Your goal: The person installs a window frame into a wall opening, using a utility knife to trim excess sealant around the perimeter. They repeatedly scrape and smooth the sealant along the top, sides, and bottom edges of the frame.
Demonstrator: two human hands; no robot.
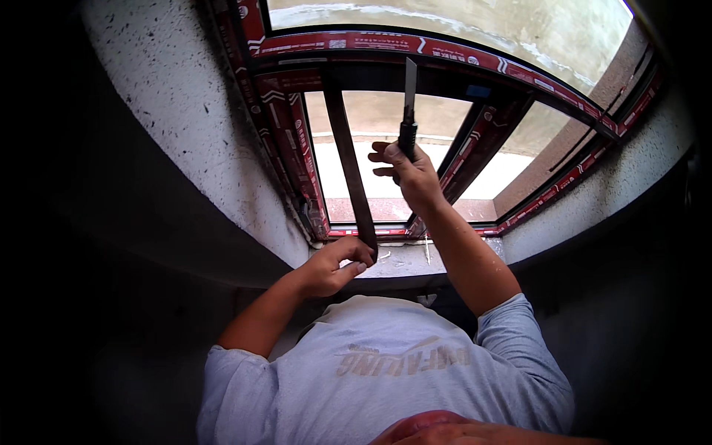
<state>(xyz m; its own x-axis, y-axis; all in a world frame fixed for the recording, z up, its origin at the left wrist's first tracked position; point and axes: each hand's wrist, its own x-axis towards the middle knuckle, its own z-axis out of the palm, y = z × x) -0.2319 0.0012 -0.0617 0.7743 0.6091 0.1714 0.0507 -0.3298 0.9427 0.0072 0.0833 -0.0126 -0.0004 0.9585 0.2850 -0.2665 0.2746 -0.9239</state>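
The left hand (331,265) pinches the lower end of a dark strip (347,159) between thumb and fingers (357,256); the strip runs up from there, tilted, across the window frame (445,52). The right hand (409,172), raised higher and to the right, is clenched around a knife (408,111), blade pointing up. Red protective film with pale markings covers the frame around both hands. Both forearms reach upward, bare. Below the left hand lies the grey sill (404,259); rough plaster walls (185,126) flank the opening.
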